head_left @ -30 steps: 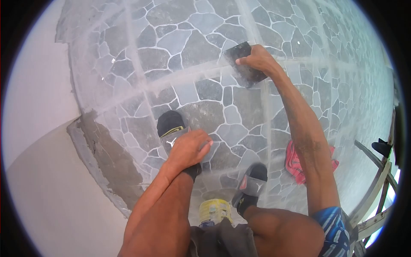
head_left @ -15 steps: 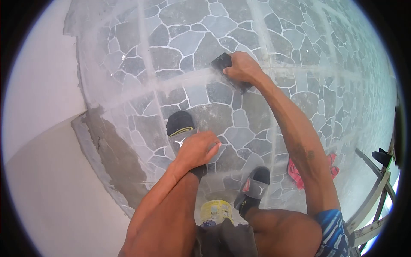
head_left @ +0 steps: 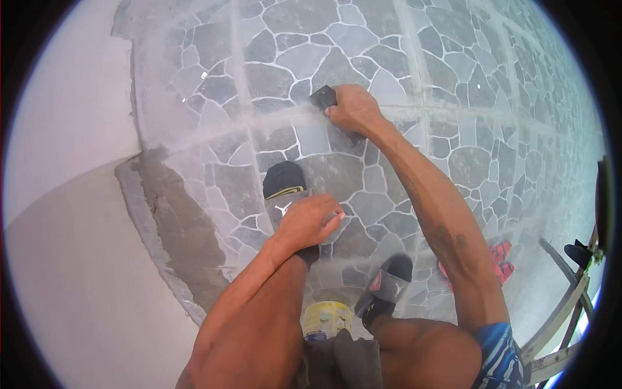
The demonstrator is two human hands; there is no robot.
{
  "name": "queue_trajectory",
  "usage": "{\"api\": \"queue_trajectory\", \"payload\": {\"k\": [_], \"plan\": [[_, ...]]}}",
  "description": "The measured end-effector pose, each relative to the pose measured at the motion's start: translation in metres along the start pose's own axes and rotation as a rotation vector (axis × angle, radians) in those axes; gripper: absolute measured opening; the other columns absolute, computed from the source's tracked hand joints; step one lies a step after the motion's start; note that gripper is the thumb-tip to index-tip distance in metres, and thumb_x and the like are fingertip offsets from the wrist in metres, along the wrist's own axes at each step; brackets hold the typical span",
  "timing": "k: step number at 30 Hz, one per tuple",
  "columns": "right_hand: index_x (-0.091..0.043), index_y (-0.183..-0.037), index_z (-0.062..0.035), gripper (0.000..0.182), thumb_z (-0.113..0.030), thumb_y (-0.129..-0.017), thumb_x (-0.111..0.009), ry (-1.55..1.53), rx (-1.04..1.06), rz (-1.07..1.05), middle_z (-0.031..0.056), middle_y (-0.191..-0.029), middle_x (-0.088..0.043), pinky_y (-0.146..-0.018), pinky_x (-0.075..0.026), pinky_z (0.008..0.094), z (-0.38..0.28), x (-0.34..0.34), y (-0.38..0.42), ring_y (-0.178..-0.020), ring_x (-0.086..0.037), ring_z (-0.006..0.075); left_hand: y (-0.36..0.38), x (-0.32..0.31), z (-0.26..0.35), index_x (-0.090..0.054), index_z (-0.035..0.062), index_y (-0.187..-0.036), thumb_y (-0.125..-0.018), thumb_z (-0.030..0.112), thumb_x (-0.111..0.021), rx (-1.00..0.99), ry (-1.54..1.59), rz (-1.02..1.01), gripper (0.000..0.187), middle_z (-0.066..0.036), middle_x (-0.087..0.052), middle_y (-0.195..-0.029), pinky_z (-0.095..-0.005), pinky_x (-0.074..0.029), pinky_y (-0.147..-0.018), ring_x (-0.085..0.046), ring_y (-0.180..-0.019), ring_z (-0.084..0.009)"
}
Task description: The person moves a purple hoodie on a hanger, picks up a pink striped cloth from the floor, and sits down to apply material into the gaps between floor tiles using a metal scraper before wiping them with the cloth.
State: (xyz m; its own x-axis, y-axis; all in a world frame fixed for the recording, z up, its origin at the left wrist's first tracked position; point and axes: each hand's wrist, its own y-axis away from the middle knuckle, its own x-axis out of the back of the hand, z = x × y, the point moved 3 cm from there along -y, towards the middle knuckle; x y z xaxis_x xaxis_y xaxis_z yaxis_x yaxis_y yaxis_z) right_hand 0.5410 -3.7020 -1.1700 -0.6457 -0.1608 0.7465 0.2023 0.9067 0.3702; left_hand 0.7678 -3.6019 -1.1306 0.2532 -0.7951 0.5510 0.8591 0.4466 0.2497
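Observation:
My right hand (head_left: 354,107) grips a dark rectangular block (head_left: 323,98), which lies against the stone-patterned floor tiles (head_left: 334,172) on a whitish joint line. Part of the block is hidden under the hand. My left hand (head_left: 307,220) is over my left knee, above the slipper, with its fingers curled in; whether anything is inside them is hidden. White lines run between the grey stone shapes, and pale dusty bands cross the tiles.
A yellow-labelled bucket (head_left: 326,319) stands between my feet. A pink cloth (head_left: 501,261) lies under my right forearm. Wooden beams (head_left: 562,311) are at the lower right. A pale wall (head_left: 71,117) and a rough cement strip (head_left: 181,227) run along the left.
My right hand and the block have moved left along the pale band. The view has shifted slightly, and my left hand remains over the knee.

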Motion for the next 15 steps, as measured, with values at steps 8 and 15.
{"api": "queue_trajectory", "payload": {"k": [8,15], "plan": [[-0.073,-0.097,0.0075,0.039,-0.023,-0.072,-0.073,-0.157,-0.245,-0.123,0.0191,-0.084,-0.072,-0.073,-0.053,0.0401,0.066,0.087,0.015,-0.077,-0.07,0.0284,0.035,0.016,-0.02,-0.069,0.0076,-0.089,-0.089,0.015,-0.068,0.148,0.092,0.153,0.008,-0.006,-0.069,-0.086,-0.0348,-0.052,-0.069,-0.067,-0.074,-0.0248],[-0.07,-0.103,0.0017,0.038,-0.024,-0.075,-0.065,0.006,0.047,0.015,0.0252,-0.1,-0.07,-0.088,-0.052,0.0476,-0.044,-0.032,-0.011,-0.1,-0.066,0.042,0.038,0.025,-0.026,-0.068,0.0066,-0.088,-0.09,0.017,-0.067,0.153,0.096,0.129,0.01,-0.007,-0.068,-0.084,-0.0342,-0.052,-0.067,-0.067,-0.072,-0.0252]]}}
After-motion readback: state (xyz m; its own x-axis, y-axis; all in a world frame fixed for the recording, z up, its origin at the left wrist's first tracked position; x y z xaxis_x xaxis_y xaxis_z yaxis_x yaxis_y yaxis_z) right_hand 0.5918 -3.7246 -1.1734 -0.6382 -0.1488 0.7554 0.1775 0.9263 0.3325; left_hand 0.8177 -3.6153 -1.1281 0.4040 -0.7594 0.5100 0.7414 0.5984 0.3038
